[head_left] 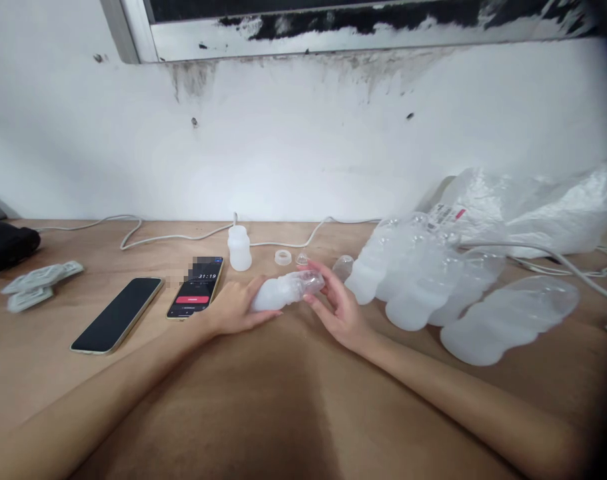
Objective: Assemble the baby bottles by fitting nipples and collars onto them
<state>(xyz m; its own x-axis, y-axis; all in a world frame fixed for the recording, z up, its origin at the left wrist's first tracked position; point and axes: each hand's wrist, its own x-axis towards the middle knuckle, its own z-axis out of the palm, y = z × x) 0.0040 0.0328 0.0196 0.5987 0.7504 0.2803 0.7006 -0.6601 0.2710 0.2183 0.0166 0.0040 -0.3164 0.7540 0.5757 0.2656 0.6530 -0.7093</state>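
A translucent white baby bottle (278, 292) lies tilted on its side between my hands, its clear cap end pointing right. My left hand (237, 307) is wrapped round the bottle's body. At the other end, the fingers and thumb of my right hand (339, 310) close on the clear cap (313, 281). Just behind the bottle lie a white collar ring (283, 257) and a small clear teat (302, 259). An uncapped white bottle (240, 249) stands upright farther left. A loose clear cap (343, 267) rests beyond my right hand.
Several capped bottles (413, 293) lie in a heap on the right, before a clear plastic bag (533, 207). Two phones, one dark (118, 315) and one lit (196, 287), lie left. White packets (40, 283) and a black object (8, 245) are far left; a cable (183, 237) runs along the wall.
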